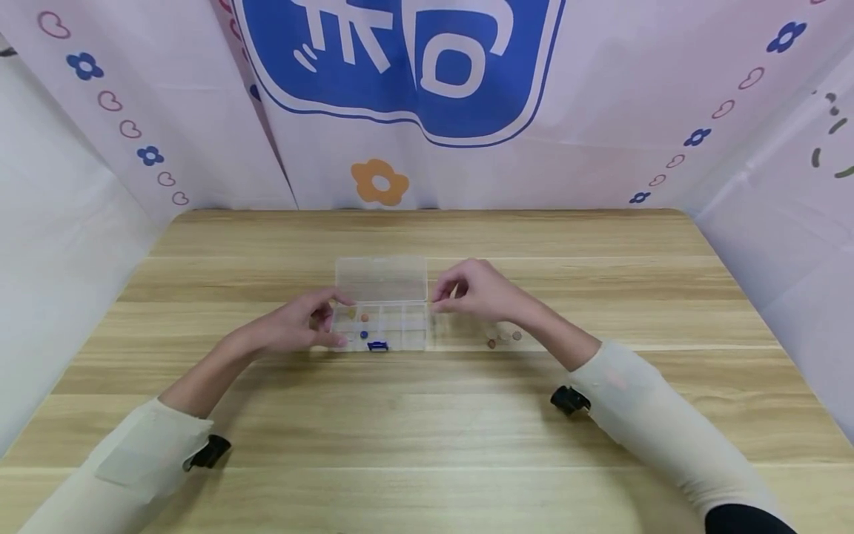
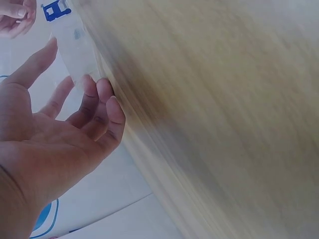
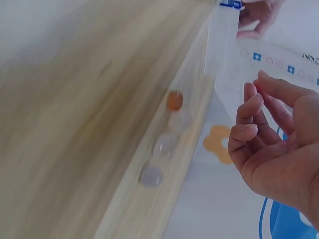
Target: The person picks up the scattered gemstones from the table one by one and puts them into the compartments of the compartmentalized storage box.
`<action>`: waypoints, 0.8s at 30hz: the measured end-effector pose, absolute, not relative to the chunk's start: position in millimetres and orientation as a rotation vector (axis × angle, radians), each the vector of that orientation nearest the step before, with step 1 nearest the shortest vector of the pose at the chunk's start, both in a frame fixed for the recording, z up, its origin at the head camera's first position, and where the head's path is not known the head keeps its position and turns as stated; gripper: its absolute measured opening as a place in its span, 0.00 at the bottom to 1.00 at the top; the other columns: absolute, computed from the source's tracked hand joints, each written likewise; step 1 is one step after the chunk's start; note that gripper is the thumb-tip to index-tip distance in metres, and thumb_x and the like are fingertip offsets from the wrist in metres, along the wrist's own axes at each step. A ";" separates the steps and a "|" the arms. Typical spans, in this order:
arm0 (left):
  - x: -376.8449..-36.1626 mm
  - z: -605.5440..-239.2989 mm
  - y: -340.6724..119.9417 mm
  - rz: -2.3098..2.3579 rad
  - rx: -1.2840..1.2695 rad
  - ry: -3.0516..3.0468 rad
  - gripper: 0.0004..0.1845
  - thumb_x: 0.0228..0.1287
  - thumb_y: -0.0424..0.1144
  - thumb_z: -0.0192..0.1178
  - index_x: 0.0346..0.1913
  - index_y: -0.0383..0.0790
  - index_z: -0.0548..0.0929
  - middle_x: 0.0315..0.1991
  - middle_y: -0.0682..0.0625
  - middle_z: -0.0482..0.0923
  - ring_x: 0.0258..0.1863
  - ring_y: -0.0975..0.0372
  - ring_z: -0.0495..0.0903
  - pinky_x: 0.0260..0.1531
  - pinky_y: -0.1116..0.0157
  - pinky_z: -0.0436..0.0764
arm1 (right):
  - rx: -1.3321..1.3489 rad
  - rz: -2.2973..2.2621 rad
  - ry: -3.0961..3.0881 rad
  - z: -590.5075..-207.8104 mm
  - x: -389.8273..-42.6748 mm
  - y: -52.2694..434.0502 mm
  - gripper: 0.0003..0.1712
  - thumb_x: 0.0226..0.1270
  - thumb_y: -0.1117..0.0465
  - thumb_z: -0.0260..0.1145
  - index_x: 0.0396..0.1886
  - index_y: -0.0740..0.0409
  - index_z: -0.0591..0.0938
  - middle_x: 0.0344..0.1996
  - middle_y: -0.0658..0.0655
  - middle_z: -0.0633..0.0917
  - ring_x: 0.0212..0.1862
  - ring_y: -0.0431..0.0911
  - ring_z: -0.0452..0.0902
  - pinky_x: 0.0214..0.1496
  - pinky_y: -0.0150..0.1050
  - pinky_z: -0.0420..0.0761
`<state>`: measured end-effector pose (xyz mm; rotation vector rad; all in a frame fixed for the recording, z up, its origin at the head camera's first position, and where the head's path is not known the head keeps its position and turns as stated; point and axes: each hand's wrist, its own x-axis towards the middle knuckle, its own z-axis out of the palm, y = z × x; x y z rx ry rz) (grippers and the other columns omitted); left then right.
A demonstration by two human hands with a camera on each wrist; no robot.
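Observation:
A clear plastic compartment box [image 1: 415, 340] lies on the table with its lid [image 1: 382, 279] tipped back and a blue latch [image 1: 377, 346] on its front side. Yellow, orange [image 1: 365, 317] and blue [image 1: 363, 334] beads sit in separate compartments at its left. My left hand [image 1: 296, 320] holds the left end of the box, thumb at the front corner and index finger at the back. Just beyond the right end, my right hand [image 1: 483, 291] pinches a small bead, mostly hidden; a reddish bit shows between the fingertips in the right wrist view.
Several loose beads lie on the table to the right of the box, below my right wrist: an orange one [image 3: 175, 100] and pale, clear ones [image 3: 151, 176]. The wooden table [image 1: 414, 437] ends at a printed cloth [image 1: 567, 170] behind it.

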<state>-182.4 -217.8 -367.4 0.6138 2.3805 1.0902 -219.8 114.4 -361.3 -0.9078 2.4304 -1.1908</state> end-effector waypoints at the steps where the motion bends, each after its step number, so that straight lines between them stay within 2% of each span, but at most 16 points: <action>1: -182.0 -367.3 -217.5 1.092 0.610 2.378 0.33 0.65 0.34 0.72 0.69 0.29 0.70 0.33 0.47 0.71 0.33 0.57 0.70 0.33 0.66 0.72 | -0.903 -1.195 2.439 -361.1 -220.4 118.1 0.02 0.68 0.67 0.73 0.35 0.61 0.89 0.32 0.51 0.88 0.38 0.46 0.82 0.43 0.38 0.82; 14: -179.7 -367.9 -215.8 1.099 0.608 2.387 0.33 0.66 0.34 0.71 0.71 0.32 0.69 0.33 0.47 0.70 0.33 0.58 0.68 0.31 0.67 0.71 | -0.829 -1.168 2.509 -363.9 -221.5 155.7 0.02 0.69 0.67 0.72 0.37 0.63 0.89 0.33 0.52 0.88 0.37 0.46 0.82 0.42 0.39 0.81; 24: -180.5 -367.9 -216.4 1.107 0.604 2.381 0.33 0.66 0.33 0.71 0.70 0.32 0.70 0.34 0.47 0.70 0.33 0.57 0.69 0.31 0.67 0.71 | -0.798 -1.083 2.506 -371.8 -221.6 174.0 0.02 0.67 0.69 0.73 0.37 0.66 0.88 0.30 0.53 0.87 0.35 0.46 0.81 0.40 0.36 0.81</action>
